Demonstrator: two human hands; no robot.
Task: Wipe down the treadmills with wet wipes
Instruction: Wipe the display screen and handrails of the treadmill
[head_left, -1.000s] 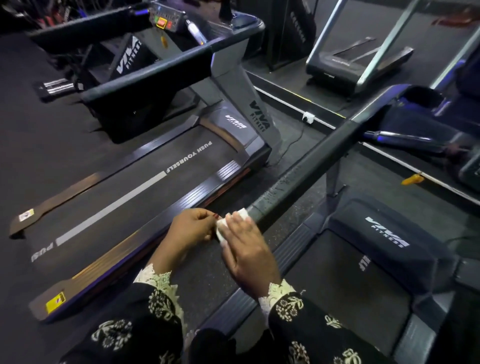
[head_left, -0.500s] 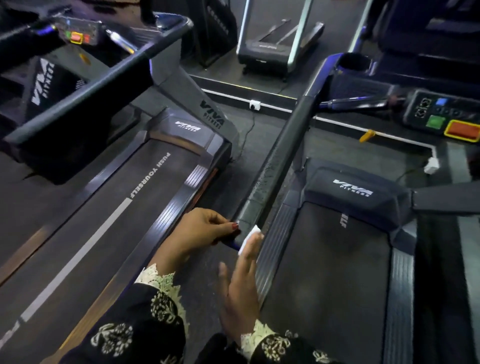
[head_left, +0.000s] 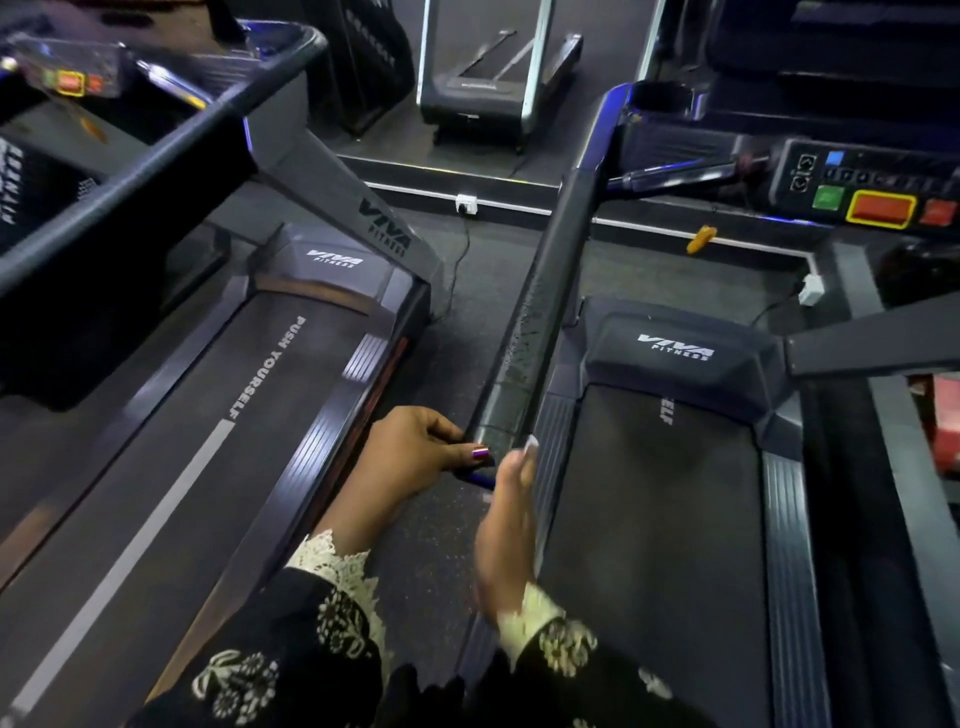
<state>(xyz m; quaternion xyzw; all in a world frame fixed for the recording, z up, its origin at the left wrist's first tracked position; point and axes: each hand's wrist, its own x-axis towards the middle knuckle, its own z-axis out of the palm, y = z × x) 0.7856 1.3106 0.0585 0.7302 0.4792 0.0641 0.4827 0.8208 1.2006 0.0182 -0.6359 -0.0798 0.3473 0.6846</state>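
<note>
The long black handrail (head_left: 540, 312) of the right treadmill (head_left: 670, 467) runs from the console down to my hands. My left hand (head_left: 410, 457) curls round the rail's near end from the left, its thumb on the rail. My right hand (head_left: 506, 530) stands edge-on, fingers straight, pressing a small white wet wipe (head_left: 531, 444) against the right side of the rail's end. Only a sliver of the wipe shows at my fingertips.
A second treadmill (head_left: 249, 415) lies to the left, its black rail (head_left: 156, 156) crossing above the belt. The right treadmill's console (head_left: 878, 202) with coloured buttons sits at the upper right. A strip of dark floor (head_left: 457, 322) separates the two decks. Another treadmill (head_left: 483, 88) stands beyond.
My right hand has slid from the rail's end cap to its right side, fingers straightening, with the wipe under the fingertips. My left hand stays at the rail's end. The view swung right.
</note>
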